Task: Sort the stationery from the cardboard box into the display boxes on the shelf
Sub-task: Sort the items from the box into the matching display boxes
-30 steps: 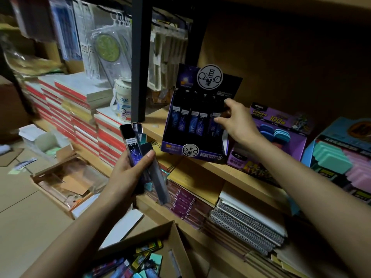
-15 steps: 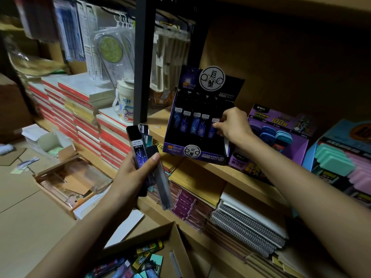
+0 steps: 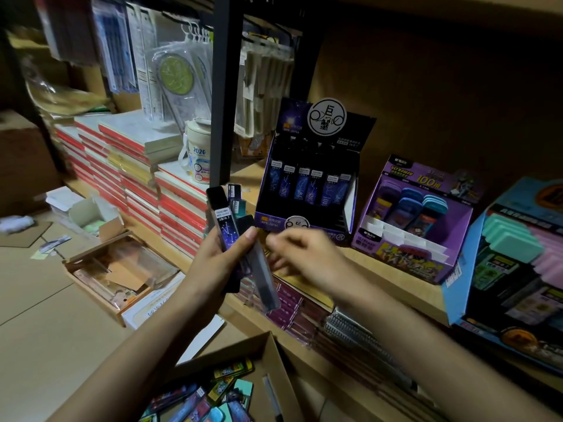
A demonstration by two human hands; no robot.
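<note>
Lead cases [image 3: 227,236]: several, slim and dark, starry labels, front one marked 2B/0.7. Fanned out just below and left of display box [image 3: 306,190], one hanging low out of the fan. Gripped in left hand [image 3: 217,264], thumb across the front.

Right hand [image 3: 304,258]: just below display box, fingertips near the fan. Too blurred to tell whether closed, relaxed or pinching.

Display box: front row of matching cases, upright, labels forward. Back rows too dark to read.

Step, as judged: drawing one case from the fan for slotting.

Handling advice:
- Pinch a single case by its upper end.
- Slide out lengthwise, without dragging neighbours.
- Keep left grip firm.
- Turn label forward to match the row.
- Lower straight in.

Risk: low-hanging case slipping into carton [image 3: 243,350], well below display box.
</note>
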